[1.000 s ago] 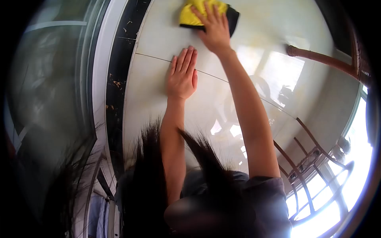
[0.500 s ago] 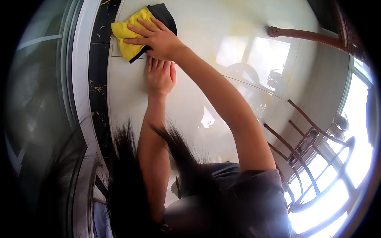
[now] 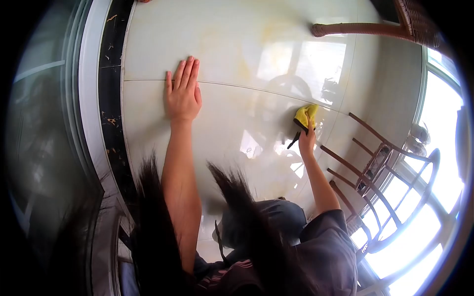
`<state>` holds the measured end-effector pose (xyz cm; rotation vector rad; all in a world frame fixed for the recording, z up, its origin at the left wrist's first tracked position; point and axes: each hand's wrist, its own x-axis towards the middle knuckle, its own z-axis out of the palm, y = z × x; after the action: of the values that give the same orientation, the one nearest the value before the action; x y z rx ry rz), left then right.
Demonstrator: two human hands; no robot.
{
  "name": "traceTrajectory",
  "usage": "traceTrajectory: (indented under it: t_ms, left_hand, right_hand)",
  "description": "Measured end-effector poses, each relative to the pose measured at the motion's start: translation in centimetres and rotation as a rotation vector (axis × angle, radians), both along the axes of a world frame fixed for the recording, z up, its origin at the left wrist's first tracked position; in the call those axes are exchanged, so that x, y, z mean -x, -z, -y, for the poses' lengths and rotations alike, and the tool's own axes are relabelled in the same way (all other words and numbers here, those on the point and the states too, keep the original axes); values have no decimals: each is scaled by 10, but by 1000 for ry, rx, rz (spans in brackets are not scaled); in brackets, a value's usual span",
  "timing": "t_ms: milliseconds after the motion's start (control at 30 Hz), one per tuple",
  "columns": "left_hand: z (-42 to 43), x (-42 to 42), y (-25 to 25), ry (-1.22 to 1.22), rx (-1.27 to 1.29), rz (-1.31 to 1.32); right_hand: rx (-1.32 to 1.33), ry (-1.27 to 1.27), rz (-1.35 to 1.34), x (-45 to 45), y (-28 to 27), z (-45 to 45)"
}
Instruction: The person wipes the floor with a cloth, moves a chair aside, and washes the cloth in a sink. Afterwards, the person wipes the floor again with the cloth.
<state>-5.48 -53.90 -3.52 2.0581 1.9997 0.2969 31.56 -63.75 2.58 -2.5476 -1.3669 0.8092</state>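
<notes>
Across pale floor tiles, two hands spread apart

With its fingers point(image 3: 186, 74) straight and nearly together, the left hand point(image 3: 183, 102) lies palm down, holding nothing. The right hand's fingers close around a bunched yellow cloth point(image 3: 307, 114) with dark edging; how tightly, I cannot tell. The right hand point(image 3: 307, 141) and cloth are near a lying chair point(image 3: 382, 170). Beyond the left hand runs a black floor strip point(image 3: 109, 93), beside a white door frame point(image 3: 94, 64).

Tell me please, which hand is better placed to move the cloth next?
Right, I would judge: the right hand grips the cloth, while the left hand rests palm-down on the floor, well away from the cloth.
</notes>
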Motion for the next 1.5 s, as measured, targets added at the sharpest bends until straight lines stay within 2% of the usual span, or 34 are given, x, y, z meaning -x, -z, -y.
traceTrajectory:
  t_ms: [33,100,133,167,200,233,300,400,433,567,700,767,867,900,967,1033,1133,1167,1200,1300,1433,1500]
  left_hand:
    - [0,0,0,-1,-3,-2]
    - [-1,0,-3,-1,-4,0]
    - [0,0,-4,4,0,3]
    - [1,-1,-3,14,-4,2]
    - [0,-1,-2,17,-30,17]
    - [1,-1,0,19,-55,33]
    - [4,2,13,57,-42,-9]
    - [5,2,19,28,-57,21]
    - [4,0,11,29,-55,24]
    - [0,-6,2,30,-77,-1]
    - [0,-5,4,26,-79,-27]
    - [1,-7,4,25,-80,-13]
    - [-1,-7,3,32,-78,-30]
    - [-2,-7,2,40,-84,-30]
    - [-2,-7,0,53,-80,23]
    - [-1,-9,0,51,-95,7]
    - [0,-7,2,58,-119,-12]
    - [0,-8,3,65,-132,-9]
    - [2,-9,4,84,-130,-12]
    - [2,-7,6,77,-141,-26]
    - [4,-7,6,81,-164,2]
    - [2,-8,8,76,-178,-6]
  right_hand:
    - [-110,20,69,16,4,-13]
    - [-304,-24,-131,77,-3,-56]
    - [-470,-267,-121,110,-4,-80]
    - [-464,-418,-68,140,-1,-99]
    - [-403,-516,-147,174,-6,-119]
    - [-339,-731,-156,194,9,-136]
    - [-395,-1060,-7,227,28,-161]
    - [-326,-1191,6,214,40,-185]
    - [-321,-1154,19,201,42,-189]
    - [-368,-620,219,89,52,-190]
    - [-231,-161,344,-66,70,-90]
    - [-357,-316,290,-127,80,-34]
    - [-161,-19,87,-113,45,-30]
    - [-260,74,-29,-99,33,-41]
    - [-366,125,-184,-63,28,-64]
    - [-585,-178,-32,7,30,-88]
    - [-417,-615,-84,114,20,-118]
    - [-319,-804,-50,135,26,-121]
    - [-300,-892,-70,145,32,-118]
    - [-300,-840,-51,115,34,-108]
    - [-230,-355,172,2,42,-30]
    - [-163,-206,152,-37,47,23]
